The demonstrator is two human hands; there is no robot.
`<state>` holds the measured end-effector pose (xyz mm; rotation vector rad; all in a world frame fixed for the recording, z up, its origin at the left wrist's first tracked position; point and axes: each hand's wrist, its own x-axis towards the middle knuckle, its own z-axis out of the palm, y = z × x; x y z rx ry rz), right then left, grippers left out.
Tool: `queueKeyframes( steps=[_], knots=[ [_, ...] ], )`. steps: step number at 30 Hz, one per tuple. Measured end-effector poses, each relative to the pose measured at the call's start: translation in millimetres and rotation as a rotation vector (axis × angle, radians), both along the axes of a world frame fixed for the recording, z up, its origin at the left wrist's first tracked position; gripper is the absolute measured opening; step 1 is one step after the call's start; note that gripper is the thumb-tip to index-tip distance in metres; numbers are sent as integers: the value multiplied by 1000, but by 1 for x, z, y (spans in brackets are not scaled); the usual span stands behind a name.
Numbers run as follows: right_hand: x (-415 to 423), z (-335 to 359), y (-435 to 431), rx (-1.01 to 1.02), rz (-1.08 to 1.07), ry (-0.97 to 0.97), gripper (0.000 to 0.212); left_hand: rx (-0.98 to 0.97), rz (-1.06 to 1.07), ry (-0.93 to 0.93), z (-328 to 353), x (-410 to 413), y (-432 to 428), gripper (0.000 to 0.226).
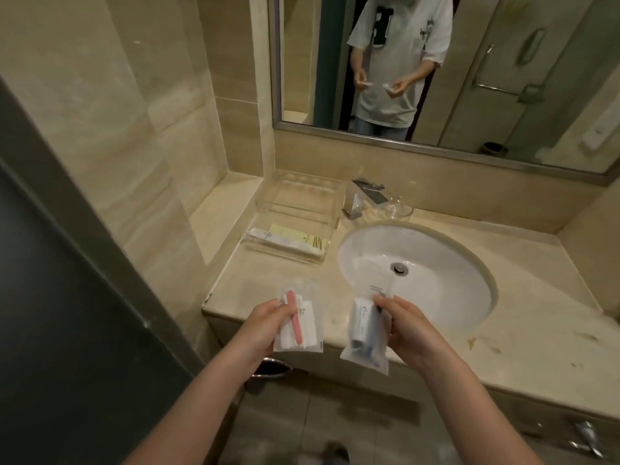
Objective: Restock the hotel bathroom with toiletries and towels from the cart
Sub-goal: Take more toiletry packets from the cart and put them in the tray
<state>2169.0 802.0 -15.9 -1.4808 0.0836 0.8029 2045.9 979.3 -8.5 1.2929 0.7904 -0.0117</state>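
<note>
My left hand holds a clear packet with a pink toothbrush and a white tube above the front edge of the beige counter. My right hand grips a second clear packet holding a white tube and a blue item, near the sink's front rim. Farther back on the left stands a clear acrylic tray with a white sachet and a yellow-green packet lying in its front part.
A white oval sink is set into the counter, with a chrome tap and a small glass dish behind it. A wall mirror reflects a person. A dark door edge stands at the left.
</note>
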Motion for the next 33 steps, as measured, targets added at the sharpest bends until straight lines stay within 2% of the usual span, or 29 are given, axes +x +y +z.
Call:
queueKeyframes(
  steps=[11, 17, 24, 27, 33],
  knots=[
    [152, -25, 79, -8, 111, 42, 23, 53, 111, 123, -23, 119, 70, 19],
    [210, -34, 122, -23, 158, 92, 20, 40, 196, 157, -34, 156, 101, 20],
    [249, -55, 179, 8, 170, 156, 20, 182, 387, 198, -48, 192, 155, 10],
    [255, -67, 210, 4, 194, 143, 17, 236, 442, 205, -56, 207, 192, 20],
    [249, -108, 273, -153, 277, 85, 16, 343, 469, 172, -68, 226, 242, 20]
  ],
)
